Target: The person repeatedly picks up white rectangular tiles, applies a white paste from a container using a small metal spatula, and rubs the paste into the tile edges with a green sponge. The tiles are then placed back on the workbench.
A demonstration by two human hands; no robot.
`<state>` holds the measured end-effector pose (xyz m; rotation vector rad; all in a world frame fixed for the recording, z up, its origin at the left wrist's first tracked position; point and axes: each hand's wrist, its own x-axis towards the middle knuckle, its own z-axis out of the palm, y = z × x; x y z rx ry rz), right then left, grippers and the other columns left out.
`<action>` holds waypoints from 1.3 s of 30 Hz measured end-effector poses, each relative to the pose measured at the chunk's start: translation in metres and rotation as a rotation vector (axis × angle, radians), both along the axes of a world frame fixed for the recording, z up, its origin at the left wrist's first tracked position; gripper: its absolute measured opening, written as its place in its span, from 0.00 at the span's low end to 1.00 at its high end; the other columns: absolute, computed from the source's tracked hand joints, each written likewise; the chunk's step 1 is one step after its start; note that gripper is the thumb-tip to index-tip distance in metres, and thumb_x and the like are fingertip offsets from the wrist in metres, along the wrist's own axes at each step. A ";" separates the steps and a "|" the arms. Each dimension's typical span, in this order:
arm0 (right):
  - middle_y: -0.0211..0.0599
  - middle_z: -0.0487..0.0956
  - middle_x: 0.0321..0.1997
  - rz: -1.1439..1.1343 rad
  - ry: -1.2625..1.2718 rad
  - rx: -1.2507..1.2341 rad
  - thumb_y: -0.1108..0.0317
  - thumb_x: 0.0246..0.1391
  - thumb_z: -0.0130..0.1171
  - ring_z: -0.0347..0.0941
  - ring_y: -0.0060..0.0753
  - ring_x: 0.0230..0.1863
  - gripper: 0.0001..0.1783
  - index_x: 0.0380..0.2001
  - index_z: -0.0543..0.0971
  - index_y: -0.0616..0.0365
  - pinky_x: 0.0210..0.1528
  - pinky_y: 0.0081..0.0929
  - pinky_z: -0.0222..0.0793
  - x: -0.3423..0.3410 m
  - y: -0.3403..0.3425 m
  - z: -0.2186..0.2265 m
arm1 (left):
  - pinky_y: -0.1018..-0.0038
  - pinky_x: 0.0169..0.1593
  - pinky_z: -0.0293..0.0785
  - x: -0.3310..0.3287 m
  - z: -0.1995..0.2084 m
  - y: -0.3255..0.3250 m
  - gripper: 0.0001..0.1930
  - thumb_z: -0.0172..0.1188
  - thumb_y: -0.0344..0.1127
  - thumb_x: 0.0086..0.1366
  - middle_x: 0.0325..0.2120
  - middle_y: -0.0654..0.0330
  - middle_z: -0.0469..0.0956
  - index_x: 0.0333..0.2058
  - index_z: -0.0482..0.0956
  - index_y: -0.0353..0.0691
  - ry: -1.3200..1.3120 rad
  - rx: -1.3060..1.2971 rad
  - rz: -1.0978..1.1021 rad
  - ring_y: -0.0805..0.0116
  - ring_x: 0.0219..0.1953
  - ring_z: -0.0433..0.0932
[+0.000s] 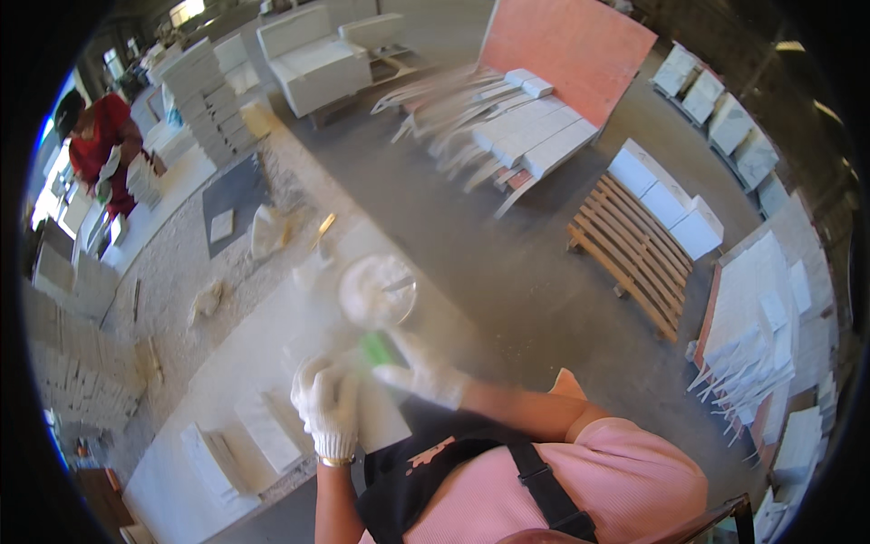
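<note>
My left hand (326,399), in a white knitted glove, has its fingers curled at the edge of a white stone tile (382,419) at the near edge of the table. My right hand (426,374), gloved too and smeared by motion, grips a small green block (377,348) just above that tile. Whether the block touches the tile, I cannot tell. Beyond both hands stands a round bowl (352,306) of white powder or paste, a flat blade lying in it. Left of my left hand, tiles (270,430) and a short stack of tiles (216,464) rest on the table.
A dusty table (308,190) runs to the far left, with a dark sheet (234,199) and crumpled cloth (270,231) on it. A person in red (107,145) works there among stacked tiles. Wooden pallets (634,245) with white slabs stand on the floor to the right.
</note>
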<state>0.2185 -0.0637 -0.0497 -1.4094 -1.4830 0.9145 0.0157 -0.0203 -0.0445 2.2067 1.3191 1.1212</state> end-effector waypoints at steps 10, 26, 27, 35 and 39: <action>0.57 0.71 0.74 0.047 -0.035 -0.180 0.56 0.62 0.68 0.67 0.46 0.75 0.47 0.78 0.60 0.56 0.74 0.37 0.62 0.019 -0.005 -0.020 | 0.53 0.54 0.76 -0.009 -0.005 0.006 0.10 0.74 0.32 0.57 0.45 0.50 0.84 0.36 0.84 0.40 0.008 0.067 0.013 0.44 0.50 0.81; 0.49 0.76 0.65 0.151 -0.788 0.275 0.58 0.50 0.76 0.70 0.58 0.67 0.27 0.55 0.86 0.46 0.66 0.51 0.69 0.032 0.007 -0.036 | 0.51 0.53 0.75 -0.009 -0.010 0.006 0.11 0.74 0.36 0.57 0.46 0.52 0.83 0.37 0.83 0.42 0.020 0.118 0.032 0.45 0.51 0.80; 0.48 0.77 0.64 0.103 -0.795 0.268 0.57 0.50 0.76 0.70 0.57 0.67 0.27 0.55 0.86 0.47 0.66 0.50 0.69 0.032 0.002 -0.029 | 0.51 0.53 0.75 -0.009 -0.011 0.006 0.11 0.74 0.36 0.57 0.46 0.52 0.83 0.37 0.84 0.42 0.020 0.117 0.033 0.45 0.51 0.80; 0.45 0.87 0.50 0.197 0.019 -0.593 0.50 0.66 0.68 0.83 0.36 0.49 0.28 0.58 0.80 0.62 0.54 0.32 0.76 0.005 -0.025 0.011 | 0.50 0.55 0.75 -0.010 -0.011 0.008 0.12 0.73 0.36 0.57 0.46 0.52 0.84 0.38 0.84 0.42 -0.005 0.087 -0.002 0.45 0.52 0.80; 0.26 0.83 0.36 0.280 0.301 -0.734 0.56 0.66 0.68 0.75 0.17 0.31 0.20 0.53 0.82 0.58 0.33 0.19 0.71 -0.010 -0.024 0.014 | 0.48 0.62 0.69 -0.007 -0.004 0.005 0.21 0.73 0.41 0.58 0.54 0.51 0.80 0.49 0.82 0.43 0.138 0.026 0.031 0.44 0.59 0.76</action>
